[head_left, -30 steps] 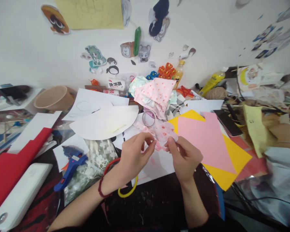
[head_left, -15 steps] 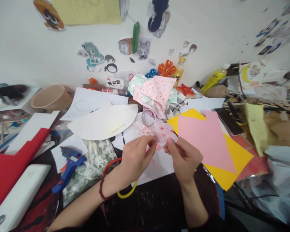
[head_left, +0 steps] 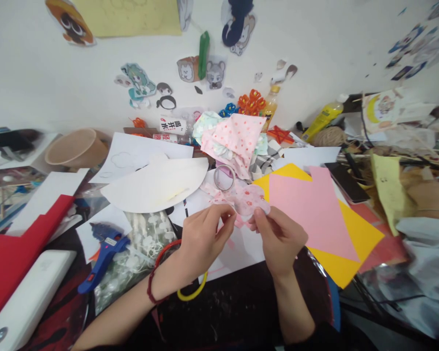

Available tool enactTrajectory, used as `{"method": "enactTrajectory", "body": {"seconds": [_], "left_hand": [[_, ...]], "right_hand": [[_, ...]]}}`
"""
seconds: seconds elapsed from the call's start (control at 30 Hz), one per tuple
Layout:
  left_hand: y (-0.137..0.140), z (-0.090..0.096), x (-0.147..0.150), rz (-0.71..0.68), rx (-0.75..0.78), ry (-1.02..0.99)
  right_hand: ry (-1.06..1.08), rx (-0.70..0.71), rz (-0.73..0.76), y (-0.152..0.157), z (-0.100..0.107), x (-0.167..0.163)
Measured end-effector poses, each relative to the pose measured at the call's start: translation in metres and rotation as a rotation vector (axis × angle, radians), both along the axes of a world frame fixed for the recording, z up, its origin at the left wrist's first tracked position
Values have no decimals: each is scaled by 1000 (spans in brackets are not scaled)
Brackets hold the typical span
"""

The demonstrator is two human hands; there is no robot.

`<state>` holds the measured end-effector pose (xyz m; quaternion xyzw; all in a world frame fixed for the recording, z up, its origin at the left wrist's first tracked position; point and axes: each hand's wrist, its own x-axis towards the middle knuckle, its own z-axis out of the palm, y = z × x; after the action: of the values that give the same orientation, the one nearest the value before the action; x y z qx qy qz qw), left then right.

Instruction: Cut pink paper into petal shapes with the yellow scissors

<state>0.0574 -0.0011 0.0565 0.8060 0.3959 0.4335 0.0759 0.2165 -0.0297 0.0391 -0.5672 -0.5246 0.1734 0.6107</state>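
A thin, scallop-edged pale pink cutout (head_left: 251, 197) with red spots is pinched at its lower edge by my right hand (head_left: 280, 236), thumb on top. My left hand (head_left: 207, 236), wearing a dark red bracelet, is closed in a pinch just left of the cutout; whatever lies between its fingertips is too small to make out. Behind the hands, a roll of clear tape (head_left: 224, 177) stands against pink-dotted fabric scraps. A white paper sheet (head_left: 241, 253) with pink marks lies beneath both hands.
A blue glue gun (head_left: 104, 261) rests left, beside a bag of white bits (head_left: 151, 239). White curved card (head_left: 155, 187) lies behind. Pink paper (head_left: 310, 212) covers yellow paper (head_left: 342, 270) at right. Folded dotted fabric (head_left: 237, 139) and a phone (head_left: 347, 183) are farther back.
My left fingertips have drawn slightly left, away from the spotted cutout. My right hand keeps its pinch on it, almost unmoved. The whole view has shifted a little.
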Motion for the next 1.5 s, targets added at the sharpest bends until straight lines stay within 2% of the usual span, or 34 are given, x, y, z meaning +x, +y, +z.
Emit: {"method": "enactTrajectory", "body": {"seconds": [0.73,0.97,1.07,1.17,1.23,1.37,1.5], "left_hand": [[2,-8,2,17,19,24],[2,-2,1,46,23,30],[7,5,-3,98,24,24],[14,7,-7,121,-87,3],[19,5,-9,33,-258,-72],[23,0,-8,-148,-607,-346],[24,4,-6,-206,-700,-437]], "right_hand": [[-8,-23,24,1,-5,-3],[16,-45,8,2,-4,-1],[50,-54,18,4,-5,0],[119,-67,67,7,-7,0],[176,-86,136,8,-9,0],[253,-138,303,10,-12,0],[260,-171,350,11,-13,0]]}}
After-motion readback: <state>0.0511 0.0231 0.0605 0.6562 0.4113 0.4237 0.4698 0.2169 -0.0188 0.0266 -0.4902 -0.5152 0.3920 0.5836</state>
